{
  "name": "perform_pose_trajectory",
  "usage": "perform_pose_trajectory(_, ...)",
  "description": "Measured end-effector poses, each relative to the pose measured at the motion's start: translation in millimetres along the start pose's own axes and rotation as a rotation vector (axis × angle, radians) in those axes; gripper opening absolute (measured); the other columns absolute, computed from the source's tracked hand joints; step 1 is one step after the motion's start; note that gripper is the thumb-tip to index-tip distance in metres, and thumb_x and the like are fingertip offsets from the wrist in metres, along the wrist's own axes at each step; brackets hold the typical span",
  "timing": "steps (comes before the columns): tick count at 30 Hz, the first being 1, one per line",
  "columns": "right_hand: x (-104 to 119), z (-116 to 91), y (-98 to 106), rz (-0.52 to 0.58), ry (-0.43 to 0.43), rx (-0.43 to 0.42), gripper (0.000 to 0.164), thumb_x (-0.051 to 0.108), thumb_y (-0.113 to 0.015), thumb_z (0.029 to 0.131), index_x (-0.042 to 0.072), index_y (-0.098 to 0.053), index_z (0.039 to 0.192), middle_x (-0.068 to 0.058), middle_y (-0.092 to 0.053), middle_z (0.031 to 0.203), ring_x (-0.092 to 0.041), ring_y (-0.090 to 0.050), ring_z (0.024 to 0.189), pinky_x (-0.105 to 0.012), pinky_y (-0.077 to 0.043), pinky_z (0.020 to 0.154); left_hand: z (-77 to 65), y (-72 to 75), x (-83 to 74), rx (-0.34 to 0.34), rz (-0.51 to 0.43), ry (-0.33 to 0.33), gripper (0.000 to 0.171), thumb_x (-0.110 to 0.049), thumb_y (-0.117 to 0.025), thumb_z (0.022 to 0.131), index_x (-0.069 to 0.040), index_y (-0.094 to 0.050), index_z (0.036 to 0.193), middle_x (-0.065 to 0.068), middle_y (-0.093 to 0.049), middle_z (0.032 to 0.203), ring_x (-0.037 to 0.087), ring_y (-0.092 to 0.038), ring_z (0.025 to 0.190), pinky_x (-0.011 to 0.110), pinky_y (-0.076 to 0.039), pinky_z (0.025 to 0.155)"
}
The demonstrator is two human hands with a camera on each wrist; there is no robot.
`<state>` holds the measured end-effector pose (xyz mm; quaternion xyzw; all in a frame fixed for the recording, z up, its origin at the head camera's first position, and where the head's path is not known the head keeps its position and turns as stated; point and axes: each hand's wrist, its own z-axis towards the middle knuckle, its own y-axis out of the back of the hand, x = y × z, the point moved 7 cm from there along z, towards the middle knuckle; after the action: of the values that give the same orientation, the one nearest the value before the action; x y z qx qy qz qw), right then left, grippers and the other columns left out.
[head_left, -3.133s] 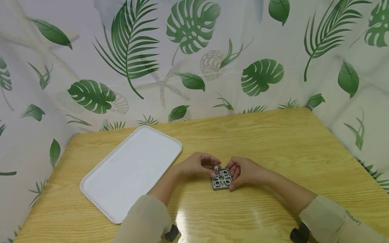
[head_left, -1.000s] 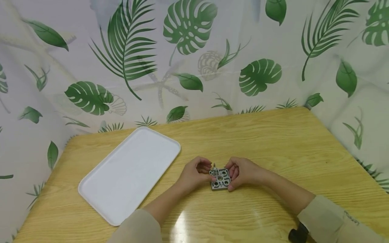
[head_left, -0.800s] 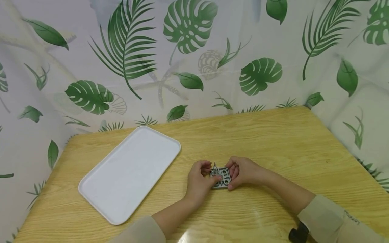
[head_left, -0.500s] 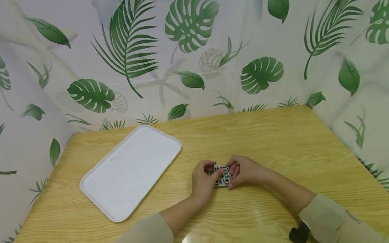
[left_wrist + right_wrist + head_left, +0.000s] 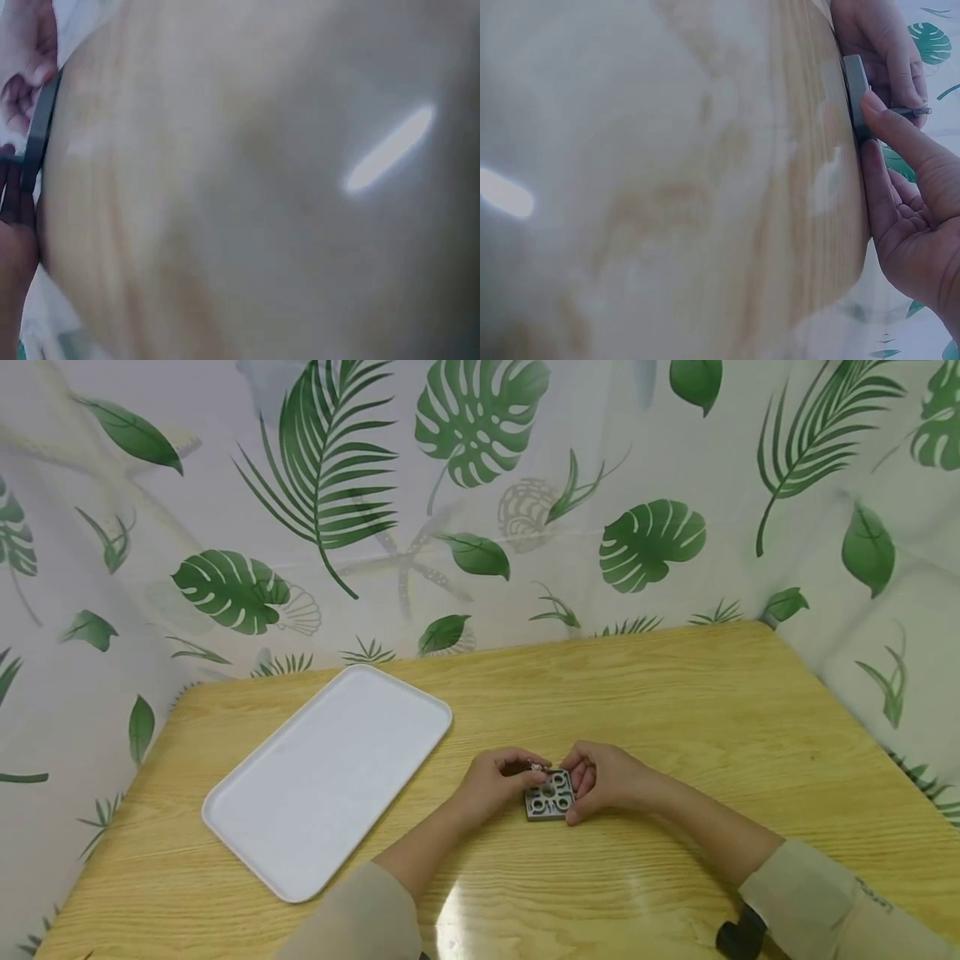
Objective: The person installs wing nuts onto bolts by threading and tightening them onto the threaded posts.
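Note:
A square grey metal plate [image 5: 550,805] with several round holes lies at the middle of the table, its slim edge showing in the right wrist view. My right hand [image 5: 611,779] grips its right side, thumb at the near corner and fingers behind. At the far left corner, my left hand [image 5: 491,785] pinches a small silvery metal fitting [image 5: 537,767] between thumb and forefinger. Its thin pin [image 5: 911,111] sticks out past the fingers in the right wrist view. Whether the fitting sits in a hole is hidden by the left thumb.
A white rectangular tray [image 5: 330,777] lies slantwise left of the hands. The wooden table [image 5: 675,693] reaches back to a leaf-printed cloth [image 5: 555,560] on the walls. A black device [image 5: 740,935] hangs under the right sleeve.
My left thumb has slid over the plate's face and drawn back to its far left corner. The fitting, earlier upright, now looks tilted to the right. My right hand keeps its grip.

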<state>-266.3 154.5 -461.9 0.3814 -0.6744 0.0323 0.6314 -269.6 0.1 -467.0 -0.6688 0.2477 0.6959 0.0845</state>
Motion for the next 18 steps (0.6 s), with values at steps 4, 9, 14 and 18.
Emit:
perform_pose_trajectory(4, 0, 0, 0, 0.003, -0.012, 0.005, 0.062, 0.011, -0.089, 0.061, -0.008, -0.052, 0.108, -0.01, -0.059, 0.087, -0.017, -0.058, 0.074, -0.023, -0.052, 0.065, 10.0, 2.8, -2.7, 0.216, 0.008, 0.053, 0.023, -0.016, -0.067, 0.089, -0.008, -0.07, 0.11, 0.004, -0.07, 0.107, 0.006, -0.06, 0.095, 0.02, -0.046, 0.085)
perform_pose_trajectory(9, -1, 0, 0, 0.003, -0.021, 0.008, 0.063, 0.01, -0.089, 0.062, -0.008, -0.052, 0.109, -0.01, -0.059, 0.087, -0.017, -0.058, 0.074, -0.023, -0.052, 0.065, 16.4, 3.6, -13.2, 0.436, 0.039, 0.063, 0.028, -0.009, -0.06, 0.092, -0.001, -0.064, 0.119, 0.01, -0.065, 0.119, 0.005, -0.055, 0.103, 0.02, -0.043, 0.091)
perform_pose_trajectory(14, 0, 0, -1, 0.006, -0.018, 0.017, 0.063, 0.011, -0.088, 0.062, -0.008, -0.051, 0.11, -0.01, -0.059, 0.087, -0.018, -0.059, 0.074, -0.024, -0.052, 0.065, 16.4, 4.6, -9.9, 0.488, 0.028, 0.093, 0.031, -0.009, -0.057, 0.095, -0.003, -0.061, 0.124, 0.007, -0.061, 0.126, 0.005, -0.053, 0.108, 0.02, -0.041, 0.094)
perform_pose_trajectory(18, 1, 0, -1, 0.007, -0.011, 0.012, 0.063, 0.01, -0.088, 0.062, -0.008, -0.051, 0.11, -0.01, -0.059, 0.087, -0.018, -0.059, 0.073, -0.023, -0.052, 0.064, 13.4, 6.4, -5.8, 0.459, 0.017, 0.085, 0.032, -0.01, -0.054, 0.096, -0.005, -0.059, 0.127, 0.007, -0.059, 0.13, 0.007, -0.051, 0.114, 0.022, -0.04, 0.096)
